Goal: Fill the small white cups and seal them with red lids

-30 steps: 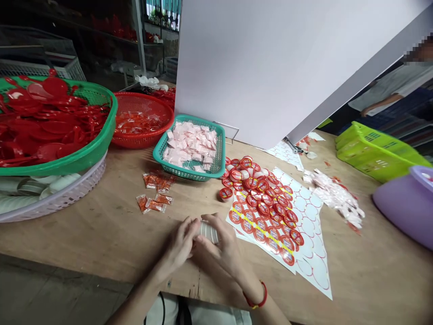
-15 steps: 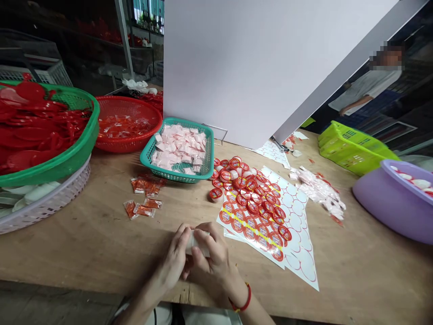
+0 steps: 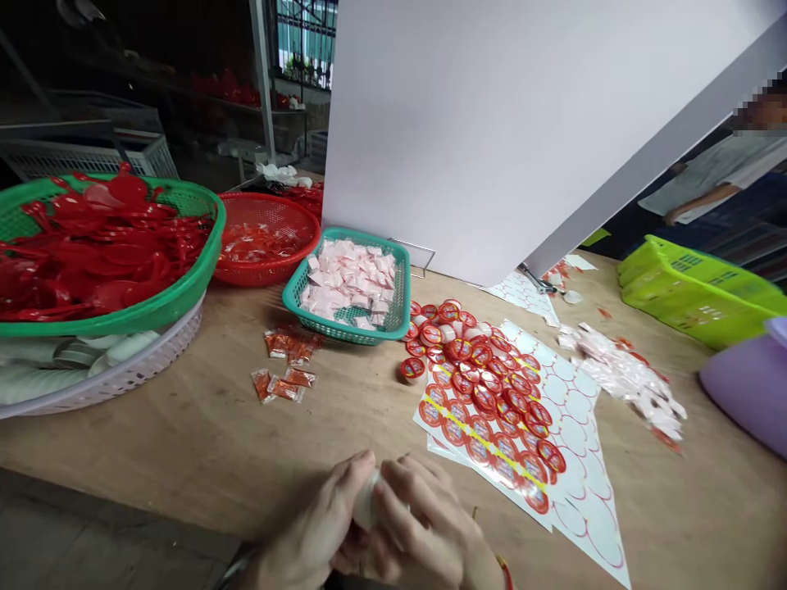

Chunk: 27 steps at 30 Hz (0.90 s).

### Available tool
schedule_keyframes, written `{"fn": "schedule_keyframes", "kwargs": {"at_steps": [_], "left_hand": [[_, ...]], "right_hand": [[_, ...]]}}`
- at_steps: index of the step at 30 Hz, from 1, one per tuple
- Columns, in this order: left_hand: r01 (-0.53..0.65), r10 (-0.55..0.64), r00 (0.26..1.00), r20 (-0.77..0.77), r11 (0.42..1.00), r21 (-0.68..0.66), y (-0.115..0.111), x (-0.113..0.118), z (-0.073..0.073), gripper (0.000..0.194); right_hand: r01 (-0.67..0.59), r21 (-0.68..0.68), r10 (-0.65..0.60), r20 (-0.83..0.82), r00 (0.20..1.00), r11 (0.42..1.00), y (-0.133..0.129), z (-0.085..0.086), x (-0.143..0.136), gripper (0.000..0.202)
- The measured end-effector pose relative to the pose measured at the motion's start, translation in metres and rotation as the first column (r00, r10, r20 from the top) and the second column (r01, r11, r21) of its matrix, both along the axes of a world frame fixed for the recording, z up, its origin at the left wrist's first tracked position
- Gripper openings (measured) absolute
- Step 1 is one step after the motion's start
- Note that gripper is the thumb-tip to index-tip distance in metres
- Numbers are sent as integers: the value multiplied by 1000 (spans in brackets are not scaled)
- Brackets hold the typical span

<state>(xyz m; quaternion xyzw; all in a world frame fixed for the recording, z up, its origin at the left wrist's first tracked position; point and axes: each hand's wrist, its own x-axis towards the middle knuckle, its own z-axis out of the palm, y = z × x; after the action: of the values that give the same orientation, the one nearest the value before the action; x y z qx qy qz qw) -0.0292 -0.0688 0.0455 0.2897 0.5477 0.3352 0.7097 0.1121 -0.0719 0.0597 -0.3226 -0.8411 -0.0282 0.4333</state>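
Close to the table's front edge, my left hand [image 3: 316, 524] and my right hand [image 3: 427, 520] are closed together around a small white rounded container [image 3: 365, 501]. Fingers cover most of it, so its exact kind is hard to make out. Ahead and to the right lies a sheet of round red stickers [image 3: 456, 422], with a heap of small containers with red labels [image 3: 485, 373] on its upper part. One labelled container [image 3: 412, 369] sits a little apart on the left. Several small clear sachets with orange-red contents [image 3: 288, 385] lie ahead of my left hand.
A teal basket [image 3: 346, 329] holds pale pink packets. To its left stand a red basket [image 3: 264, 274] and a green basket [image 3: 212, 262] full of red plastic parts. A white panel [image 3: 455, 139] rises behind; a yellow-green crate [image 3: 682, 287] and purple tub [image 3: 747, 377] stand right.
The view has swung left, so the table's contents appear shifted right. Both hands sit lower in the picture, still closed around the white container, which is turned and more covered by my fingers.
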Motion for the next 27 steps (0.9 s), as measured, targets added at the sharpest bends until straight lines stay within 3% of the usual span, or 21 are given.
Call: {"fn": "schedule_keyframes", "kwargs": {"at_steps": [2,3,5,7,9,10,13,16,19,22,25,27], "left_hand": [[-104,108,990,-87,993,52,0,-13,1,31],[-183,193,973,-127,979,90,1,-19,0,31],[-292,318,936,-150,941,170,3,-28,-3,30],[-331,358,931,-75,912,240,6,-30,-6,30],[-315,300,949,98,919,235,11,-27,-9,31],[-294,255,947,194,934,204,15,-26,-9,31],[-218,170,902,396,973,78,27,-23,-10,30],[-170,142,876,460,985,21,39,-24,-9,30],[-154,127,876,465,988,22,47,-26,-11,31],[-150,133,874,467,989,0,54,-24,-16,29],[-150,149,869,472,988,-37,63,-19,-20,29],[-168,174,865,470,984,-57,69,-16,-21,29]], "right_hand": [[148,-11,-147,-200,969,989,-3,12,9,16],[257,-50,-260,-310,915,965,-1,17,16,16],[452,-198,-493,-389,778,870,11,21,33,19],[584,-363,-683,-279,675,726,33,13,52,26],[654,-459,-764,-92,638,601,60,-7,72,33],[683,-455,-779,-39,626,572,73,-20,81,37],[671,-447,-751,-2,661,592,103,-56,100,45],[600,-428,-663,5,749,675,115,-71,107,46],[588,-381,-643,-24,765,714,122,-57,104,41],[618,-339,-622,111,775,709,142,-25,85,34],[510,-418,-373,368,852,752,181,2,46,25],[450,-490,-220,456,862,747,212,7,19,24]]}}
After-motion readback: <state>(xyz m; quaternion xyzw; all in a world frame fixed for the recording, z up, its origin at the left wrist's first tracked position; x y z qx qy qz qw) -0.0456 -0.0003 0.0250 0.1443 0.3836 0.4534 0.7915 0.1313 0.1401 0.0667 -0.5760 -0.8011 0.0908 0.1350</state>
